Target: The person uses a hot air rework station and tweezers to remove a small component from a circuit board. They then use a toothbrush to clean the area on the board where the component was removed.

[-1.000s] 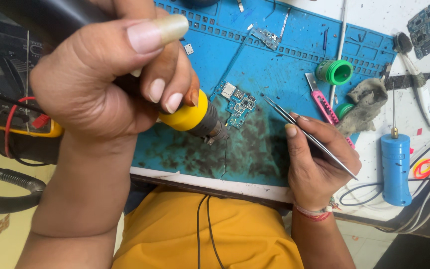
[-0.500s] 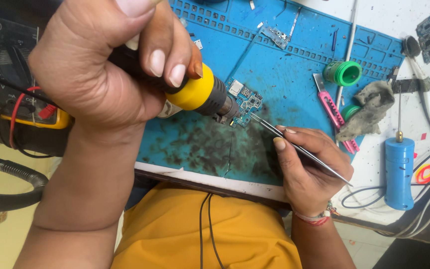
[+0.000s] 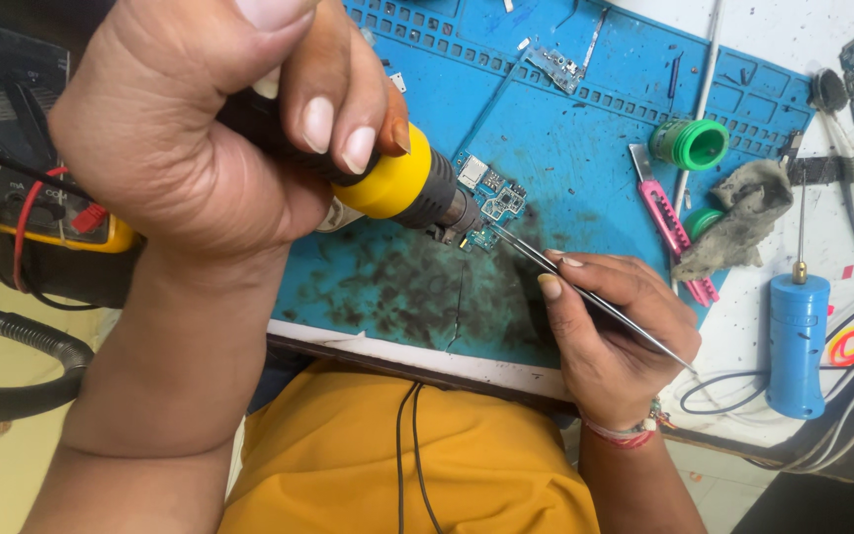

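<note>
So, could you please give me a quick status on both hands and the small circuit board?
Left hand gripping yellow-collared black hot-air tool, nozzle over small blue-green circuit board. Right hand holding thin metal tweezers, tips at board. Nothing blocking.

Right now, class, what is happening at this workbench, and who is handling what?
A person in a yellow shirt works over a blue silicone repair mat. The left hand grips a black hot-air tool with a yellow collar, its nozzle aimed down at a small blue-green circuit board. The right hand holds thin metal tweezers, tips at the board's edge. A pink utility knife, a green tape roll and a blue cylindrical tool lie to the right, untouched.
</note>
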